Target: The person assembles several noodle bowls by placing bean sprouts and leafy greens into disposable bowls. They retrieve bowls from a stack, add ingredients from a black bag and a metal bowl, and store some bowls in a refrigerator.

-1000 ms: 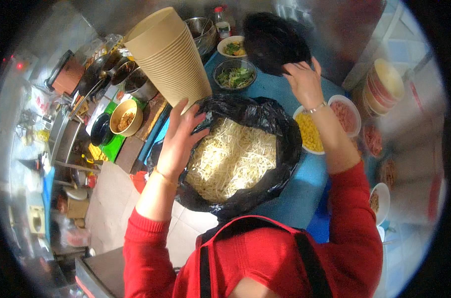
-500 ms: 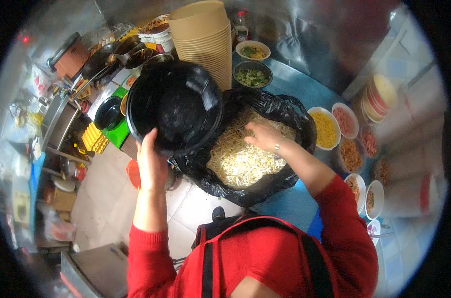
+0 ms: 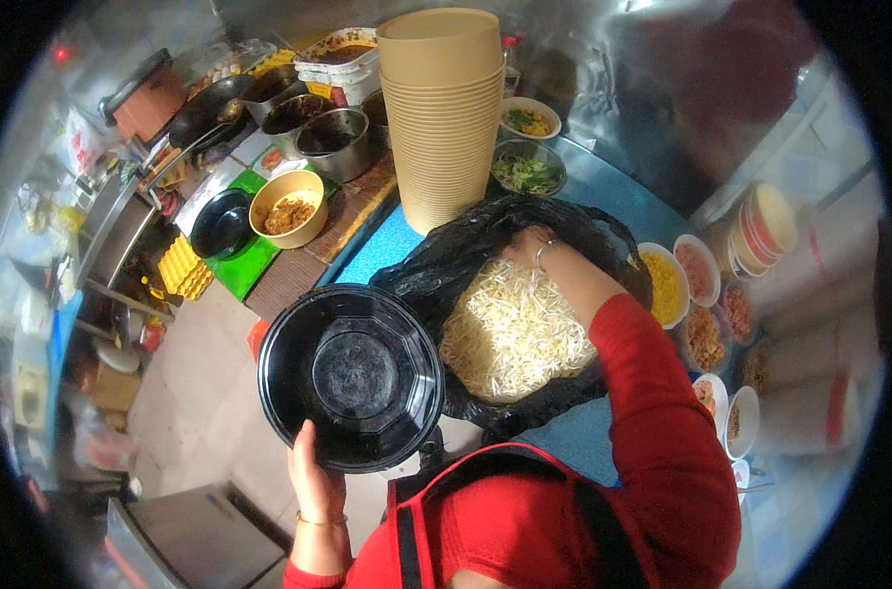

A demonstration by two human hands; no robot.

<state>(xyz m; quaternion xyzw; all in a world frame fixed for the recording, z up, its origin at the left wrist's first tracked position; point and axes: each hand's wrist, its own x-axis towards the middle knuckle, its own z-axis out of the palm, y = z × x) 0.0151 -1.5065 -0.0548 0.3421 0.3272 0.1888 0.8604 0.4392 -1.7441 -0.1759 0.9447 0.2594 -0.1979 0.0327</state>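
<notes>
My left hand (image 3: 316, 489) grips the near rim of an empty black plastic bowl (image 3: 356, 373), thumb inside the wall. The bowl tilts so that its inside faces me, left of a black plastic bag (image 3: 417, 257). Pale bean sprouts (image 3: 515, 339) fill the bag, which lies open with its edges folded outward. At the far side of the sprouts, my right hand (image 3: 532, 245) reaches down, a bracelet at its wrist. Its fingers are hidden among the sprouts and the bag's folds.
A tall stack of tan paper tubs (image 3: 441, 128) stands behind the bag. Bowls of yellow corn (image 3: 662, 283) and other toppings line the right. Further left are a paper tub of brown food (image 3: 289, 208), metal pots (image 3: 335, 142), a black bowl (image 3: 222, 224) and yellow egg trays (image 3: 184, 270).
The black bowl has come down toward me, uncovering the pots and the tub of brown food. My right hand has shifted from mid-bag to the far edge of the sprouts.
</notes>
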